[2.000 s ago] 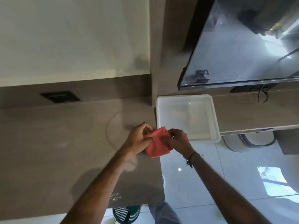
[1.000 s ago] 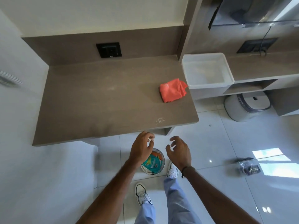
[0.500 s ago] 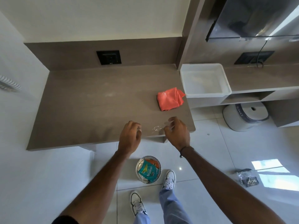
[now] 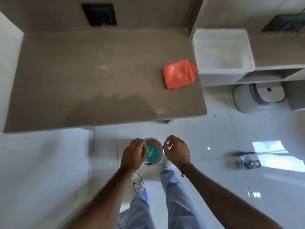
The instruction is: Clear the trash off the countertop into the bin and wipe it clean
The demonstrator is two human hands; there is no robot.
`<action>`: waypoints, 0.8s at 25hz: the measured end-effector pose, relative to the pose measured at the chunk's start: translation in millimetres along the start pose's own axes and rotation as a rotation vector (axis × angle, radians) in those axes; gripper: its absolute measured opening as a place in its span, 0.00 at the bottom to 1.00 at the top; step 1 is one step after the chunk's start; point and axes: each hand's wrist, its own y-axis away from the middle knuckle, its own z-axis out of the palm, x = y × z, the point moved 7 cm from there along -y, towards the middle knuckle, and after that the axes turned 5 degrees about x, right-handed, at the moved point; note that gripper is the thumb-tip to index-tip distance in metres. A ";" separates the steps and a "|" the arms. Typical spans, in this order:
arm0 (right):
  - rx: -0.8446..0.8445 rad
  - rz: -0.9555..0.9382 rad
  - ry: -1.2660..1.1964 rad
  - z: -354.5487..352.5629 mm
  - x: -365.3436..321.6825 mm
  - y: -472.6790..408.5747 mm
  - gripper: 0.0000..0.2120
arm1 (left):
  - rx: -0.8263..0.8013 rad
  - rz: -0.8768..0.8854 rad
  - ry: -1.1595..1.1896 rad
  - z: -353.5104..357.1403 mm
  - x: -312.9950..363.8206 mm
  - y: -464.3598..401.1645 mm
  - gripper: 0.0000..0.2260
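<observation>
A folded orange-red cloth (image 4: 179,75) lies on the grey-brown countertop (image 4: 82,76) near its right end. A small patch of whitish crumbs (image 4: 160,110) sits near the counter's front right corner. On the floor below stands a small round bin (image 4: 153,152) with a teal wrapper inside. My left hand (image 4: 132,154) hovers over the bin's left rim, fingers curled, and whether it holds anything is hidden. My right hand (image 4: 177,150) hangs just right of the bin, fingers apart and holding nothing.
A white plastic tub (image 4: 222,50) sits right of the counter on a lower shelf. A round white appliance (image 4: 257,98) stands on the floor beneath. A dark plastic packet (image 4: 249,160) lies on the tiles at right. My feet stand beside the bin.
Both hands left the cloth on the counter, reached to the crumbs at the counter's front edge, then dropped down over the floor bin. The cloth stays put.
</observation>
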 end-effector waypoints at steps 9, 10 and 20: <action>-0.312 0.511 0.149 203.8 191.8 -29.3 0.18 | -0.257 -0.762 0.223 209.1 -190.2 18.4 0.16; -0.321 0.540 0.153 220.4 207.6 -29.4 0.18 | -0.309 -0.799 0.222 230.2 -202.9 21.1 0.18; -0.306 0.684 0.069 337.3 267.2 -32.7 0.10 | -0.348 -0.909 0.288 325.4 -251.6 46.2 0.22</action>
